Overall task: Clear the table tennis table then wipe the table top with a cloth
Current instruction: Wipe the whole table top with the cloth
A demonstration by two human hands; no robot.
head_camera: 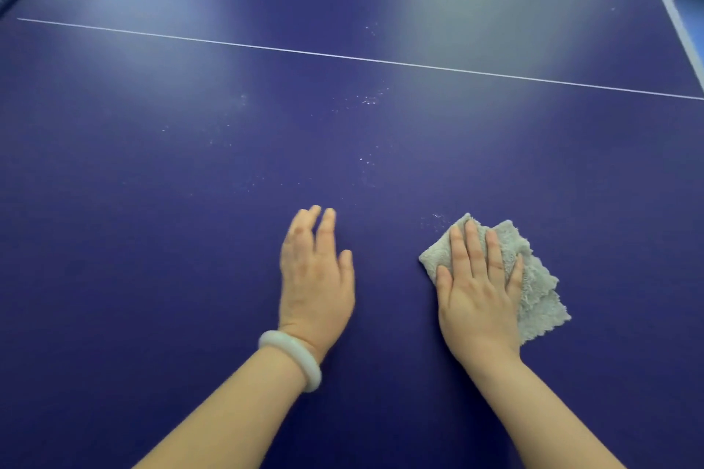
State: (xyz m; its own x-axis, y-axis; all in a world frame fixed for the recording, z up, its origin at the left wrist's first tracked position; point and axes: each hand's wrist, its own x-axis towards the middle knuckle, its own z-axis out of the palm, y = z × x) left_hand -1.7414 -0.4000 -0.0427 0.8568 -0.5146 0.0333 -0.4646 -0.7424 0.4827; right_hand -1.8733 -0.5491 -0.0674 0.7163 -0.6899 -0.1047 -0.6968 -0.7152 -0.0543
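Under flat right hand: cloth

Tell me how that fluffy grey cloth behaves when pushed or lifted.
The fluffy grey cloth looks soft and folded, so likely floppy if lifted. Under the flat right hand it should slide easily over the smooth blue table top.

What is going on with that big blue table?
A person is wiping the dark blue table tennis table top with a folded grey fluffy cloth. The right hand presses flat on the cloth with straight fingers. The left hand, with a pale round bangle on its wrist, is open beside it, on or just above the bare top. No bats or balls show. Small white specks dot the top farther out, near the thin white line.
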